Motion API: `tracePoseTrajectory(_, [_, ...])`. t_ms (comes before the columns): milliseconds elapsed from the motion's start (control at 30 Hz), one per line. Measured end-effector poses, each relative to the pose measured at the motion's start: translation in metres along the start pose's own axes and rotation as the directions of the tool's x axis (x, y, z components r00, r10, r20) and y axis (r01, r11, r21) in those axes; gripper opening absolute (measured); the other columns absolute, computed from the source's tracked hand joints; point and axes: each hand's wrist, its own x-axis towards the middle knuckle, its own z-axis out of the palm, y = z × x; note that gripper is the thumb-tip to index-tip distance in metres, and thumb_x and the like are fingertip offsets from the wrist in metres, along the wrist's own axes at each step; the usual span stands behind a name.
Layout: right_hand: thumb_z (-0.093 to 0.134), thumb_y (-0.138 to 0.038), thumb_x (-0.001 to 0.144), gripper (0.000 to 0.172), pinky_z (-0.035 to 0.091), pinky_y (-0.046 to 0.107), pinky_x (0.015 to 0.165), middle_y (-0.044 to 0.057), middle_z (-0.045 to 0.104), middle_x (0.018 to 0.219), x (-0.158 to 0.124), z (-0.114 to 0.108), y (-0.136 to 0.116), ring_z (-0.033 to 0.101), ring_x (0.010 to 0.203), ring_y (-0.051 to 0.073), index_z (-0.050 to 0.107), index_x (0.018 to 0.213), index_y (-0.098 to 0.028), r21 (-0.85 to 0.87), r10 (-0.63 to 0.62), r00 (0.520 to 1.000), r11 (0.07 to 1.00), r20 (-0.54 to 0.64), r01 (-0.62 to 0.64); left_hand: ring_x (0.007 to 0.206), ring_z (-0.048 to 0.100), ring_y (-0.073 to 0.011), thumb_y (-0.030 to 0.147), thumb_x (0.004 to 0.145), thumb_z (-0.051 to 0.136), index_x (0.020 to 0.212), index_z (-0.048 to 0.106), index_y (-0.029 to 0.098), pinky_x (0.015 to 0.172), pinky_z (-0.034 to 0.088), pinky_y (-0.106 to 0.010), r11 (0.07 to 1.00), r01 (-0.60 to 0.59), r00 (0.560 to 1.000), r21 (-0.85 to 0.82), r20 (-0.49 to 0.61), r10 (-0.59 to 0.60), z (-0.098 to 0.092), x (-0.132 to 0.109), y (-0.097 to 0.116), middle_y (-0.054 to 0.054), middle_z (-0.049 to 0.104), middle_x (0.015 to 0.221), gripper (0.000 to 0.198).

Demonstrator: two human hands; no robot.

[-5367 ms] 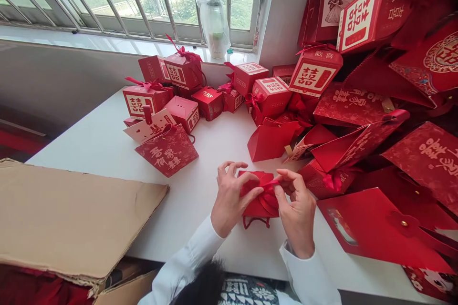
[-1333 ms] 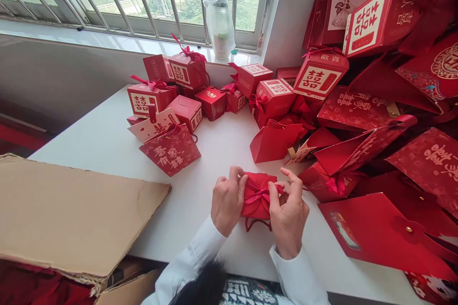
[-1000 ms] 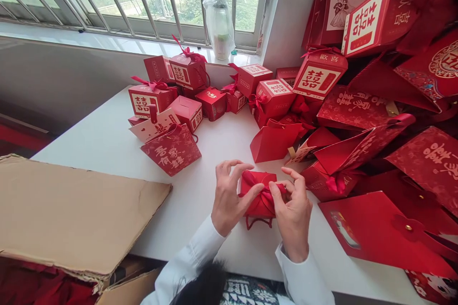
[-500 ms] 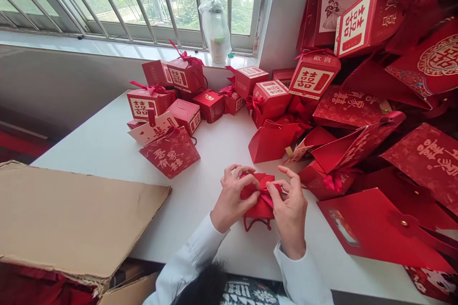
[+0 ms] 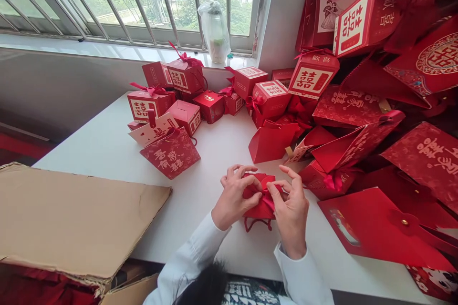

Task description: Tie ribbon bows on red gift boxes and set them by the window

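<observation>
Right in front of the person, a small red gift bag (image 5: 263, 209) lies on the white desk (image 5: 107, 162), toward its front edge, with both hands gathered over it. The left hand (image 5: 234, 195) is curled across the top of the bag, gripping the fabric and folds, with its fingers (image 5: 243, 169) bent over the far side. The right hand (image 5: 291, 212) is closed in a pinch on a red ribbon (image 5: 268, 194) tied across the bag, the thumb pressing into the knot and the forefinger raised above it. A dark loop handle (image 5: 257, 225) hangs out from the near end of the bag onto the desk. White shirt sleeves (image 5: 189, 257) run back from both wrists. Across the desk to the far left, red boxes with gold-free double-happiness panels (image 5: 184, 116) stand in a cluster below the barred window (image 5: 150, 0), and a red printed bag (image 5: 171, 153) leans at the cluster's front. A large sheet of brown cardboard (image 5: 71, 214) lies over the desk's left corner. To the right, a heap of red gift bags (image 5: 358, 105) rises against the wall, and a flat red folder with a gold stud (image 5: 372, 228) lies just beside the right hand's side of the desk.
</observation>
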Motion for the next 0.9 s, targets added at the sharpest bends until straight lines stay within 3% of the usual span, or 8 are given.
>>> tracePoseTrajectory(100, [0.056, -0.032, 0.085, 0.038, 0.046, 0.025, 0.066, -0.003, 0.065, 0.075, 0.000, -0.001, 0.000, 0.061, 0.069, 0.015, 0.048, 0.121, -0.023, -0.009, -0.011, 1.000, 1.000, -0.029, 0.011, 0.120, 0.045, -0.0282, 0.025, 0.075, 0.069, 0.101, 0.062, 0.026, 0.096, 0.039, -0.047, 0.995, -0.031, 0.999, -0.096, -0.037, 0.028, -0.004, -0.001, -0.004, -0.006, 0.057, 0.124, 0.026])
tracePoseTrajectory(200, [0.056, -0.033, 0.085, 0.039, 0.045, 0.023, 0.064, -0.003, 0.065, 0.075, -0.001, -0.003, -0.002, 0.061, 0.069, 0.014, 0.048, 0.122, -0.024, -0.020, -0.029, 0.999, 0.999, -0.032, 0.028, 0.108, 0.053, -0.0240, 0.039, 0.078, 0.066, 0.115, 0.052, 0.022, 0.088, 0.045, -0.038, 0.990, 0.043, 0.979, -0.136, -0.194, -0.070, -0.007, -0.004, -0.008, -0.009, 0.058, 0.117, 0.043])
tracePoseTrajectory(300, [0.056, -0.033, 0.086, 0.037, 0.044, 0.022, 0.060, -0.003, 0.064, 0.073, -0.003, -0.003, -0.004, 0.060, 0.065, 0.013, 0.048, 0.121, -0.023, -0.036, -0.033, 0.999, 0.999, -0.028, 0.032, 0.086, 0.057, -0.0180, 0.042, 0.088, 0.050, 0.097, 0.056, 0.019, 0.073, 0.045, -0.030, 0.983, 0.125, 0.963, -0.134, -0.224, -0.153, -0.011, -0.005, -0.010, -0.004, 0.062, 0.093, 0.025])
tracePoseTrajectory(467, [0.055, -0.032, 0.086, 0.037, 0.045, 0.022, 0.059, -0.003, 0.064, 0.075, -0.004, -0.003, -0.004, 0.061, 0.065, 0.013, 0.048, 0.121, -0.023, -0.050, -0.066, 0.998, 0.997, -0.011, 0.065, 0.067, 0.052, -0.0133, 0.037, 0.091, 0.045, 0.070, 0.051, 0.019, 0.065, 0.040, -0.025, 0.991, 0.117, 0.978, -0.064, -0.165, -0.126, -0.013, -0.002, -0.010, 0.002, 0.058, 0.069, 0.029])
tracePoseTrajectory(633, [0.054, -0.031, 0.086, 0.037, 0.047, 0.023, 0.060, -0.003, 0.064, 0.075, -0.003, -0.002, -0.003, 0.060, 0.060, 0.013, 0.047, 0.121, -0.022, -0.067, -0.079, 0.997, 0.995, 0.008, 0.079, 0.073, 0.054, -0.0145, 0.028, 0.092, 0.043, 0.077, 0.052, 0.020, 0.069, 0.040, -0.027, 0.998, 0.052, 0.963, -0.023, -0.265, -0.056, -0.010, 0.001, -0.001, 0.001, 0.061, 0.076, 0.020])
tracePoseTrajectory(900, [0.053, -0.033, 0.086, 0.040, 0.050, 0.025, 0.061, -0.001, 0.063, 0.076, -0.005, 0.001, 0.000, 0.062, 0.061, 0.014, 0.046, 0.123, -0.021, -0.052, -0.053, 0.999, 0.997, -0.009, 0.053, 0.069, 0.055, -0.0156, 0.023, 0.094, 0.034, 0.083, 0.046, 0.021, 0.065, 0.042, -0.028, 0.994, 0.112, 0.923, 0.005, -0.372, -0.102, 0.012, 0.001, 0.003, -0.001, 0.059, 0.078, 0.017])
